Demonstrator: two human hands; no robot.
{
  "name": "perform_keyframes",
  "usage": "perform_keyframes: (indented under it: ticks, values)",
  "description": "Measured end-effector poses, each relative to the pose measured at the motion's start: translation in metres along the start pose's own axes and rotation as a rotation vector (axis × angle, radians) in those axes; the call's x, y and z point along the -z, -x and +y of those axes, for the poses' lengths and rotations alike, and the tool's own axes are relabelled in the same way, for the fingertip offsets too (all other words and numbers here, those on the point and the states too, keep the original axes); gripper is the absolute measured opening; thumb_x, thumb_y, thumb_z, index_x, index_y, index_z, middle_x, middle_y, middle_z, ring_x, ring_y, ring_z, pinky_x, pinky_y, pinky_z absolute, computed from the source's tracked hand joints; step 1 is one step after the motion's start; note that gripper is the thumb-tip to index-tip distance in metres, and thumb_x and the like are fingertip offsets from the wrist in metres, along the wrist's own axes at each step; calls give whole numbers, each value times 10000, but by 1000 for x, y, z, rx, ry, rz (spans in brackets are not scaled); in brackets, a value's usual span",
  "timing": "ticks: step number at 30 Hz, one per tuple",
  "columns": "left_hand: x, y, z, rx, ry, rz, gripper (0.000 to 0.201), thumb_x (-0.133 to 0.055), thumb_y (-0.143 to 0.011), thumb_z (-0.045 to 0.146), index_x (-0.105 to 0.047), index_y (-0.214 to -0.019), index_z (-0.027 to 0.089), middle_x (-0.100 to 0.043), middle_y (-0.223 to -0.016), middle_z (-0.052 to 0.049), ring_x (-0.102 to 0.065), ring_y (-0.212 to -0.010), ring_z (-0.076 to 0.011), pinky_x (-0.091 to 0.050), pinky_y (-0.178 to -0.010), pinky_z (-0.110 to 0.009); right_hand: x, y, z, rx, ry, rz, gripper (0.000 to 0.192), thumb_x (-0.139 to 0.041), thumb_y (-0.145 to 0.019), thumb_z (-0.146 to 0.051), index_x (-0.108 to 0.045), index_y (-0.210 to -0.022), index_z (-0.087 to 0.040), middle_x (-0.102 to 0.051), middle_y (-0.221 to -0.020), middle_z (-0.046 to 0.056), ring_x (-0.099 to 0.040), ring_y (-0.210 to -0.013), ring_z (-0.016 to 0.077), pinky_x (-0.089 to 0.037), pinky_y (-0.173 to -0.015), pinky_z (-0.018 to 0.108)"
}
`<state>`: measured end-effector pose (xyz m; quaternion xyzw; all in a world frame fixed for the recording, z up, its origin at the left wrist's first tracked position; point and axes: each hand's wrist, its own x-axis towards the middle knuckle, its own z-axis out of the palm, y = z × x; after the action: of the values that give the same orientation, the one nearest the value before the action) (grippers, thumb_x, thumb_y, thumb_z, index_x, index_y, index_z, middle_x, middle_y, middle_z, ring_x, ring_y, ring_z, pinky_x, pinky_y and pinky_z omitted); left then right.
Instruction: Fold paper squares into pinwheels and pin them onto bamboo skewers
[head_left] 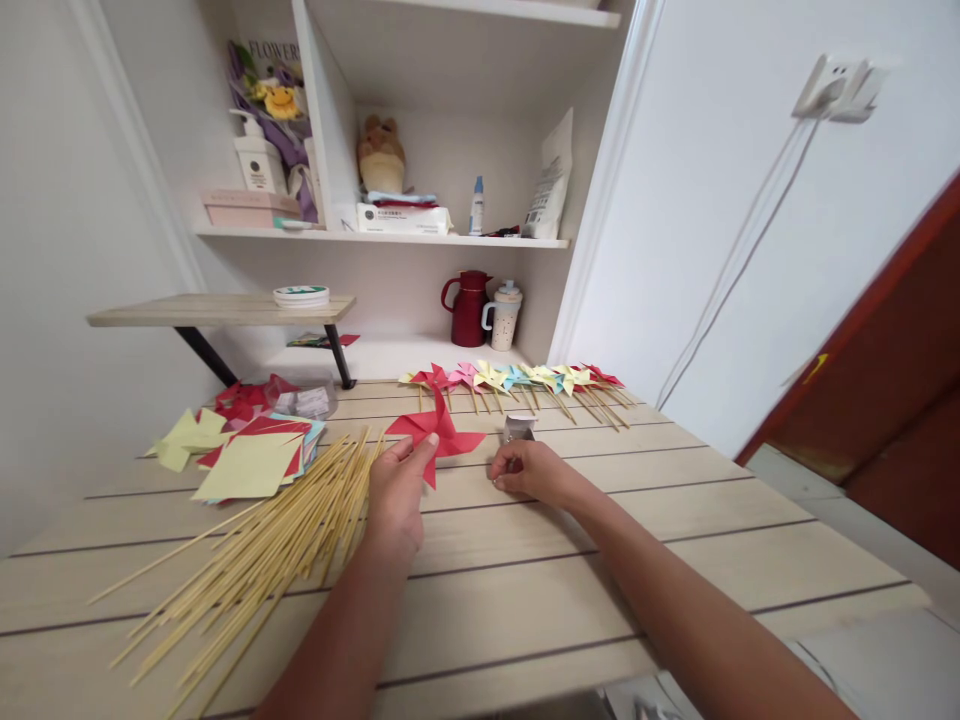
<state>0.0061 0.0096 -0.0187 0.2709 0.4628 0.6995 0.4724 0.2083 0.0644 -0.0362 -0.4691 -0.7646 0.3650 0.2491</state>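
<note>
My left hand [399, 487] pinches the near blades of a red paper pinwheel [442, 432] that lies on the wooden table [570, 560]. My right hand [529, 469] rests on the table just right of the pinwheel, fingers curled around something small that I cannot make out. A small silvery box [519, 428] stands right behind its fingers. A loose pile of thin bamboo sticks [277, 545] fans out left of my left hand.
Several finished pinwheels on sticks [525, 385] lie in a row at the table's far edge. Stacked coloured paper squares [240, 452] sit at the far left. Shelves behind hold a red jug [468, 308], a cup [504, 314] and bottles. A white wall is close on the right.
</note>
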Motion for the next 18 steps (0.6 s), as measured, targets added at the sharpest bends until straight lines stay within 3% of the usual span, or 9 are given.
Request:
perform_keyframes:
  ticks: [5,11,18]
  values:
    - [0,0,1,5,-16,52,300,-852,-602,257,-717,-856,171,-751,-846,-36,-669,-823,-164,-486,-765,-275,0,-1,4,3,-24,-9,75,-624,-668,-187,-672,-725,-187,-622,-670,-17,-514,-583,120,-381,-550,236]
    - [1,1,0,1,-20,-5,288,-842,-613,287,-714,-838,163,-744,-836,-36,-656,-791,-157,-474,-749,-279,0,-1,6,-2,-33,2,77,-624,-656,-173,-663,-723,-179,-612,-667,-15,-512,-601,121,-383,-561,229]
    - [-2,4,5,18,-14,24,271,-847,-605,246,-722,-832,167,-745,-846,-36,-657,-799,-155,-477,-768,-279,0,-1,4,-2,-33,-4,65,-613,-657,-166,-661,-697,-181,-627,-649,-11,-522,-581,123,-384,-546,229]
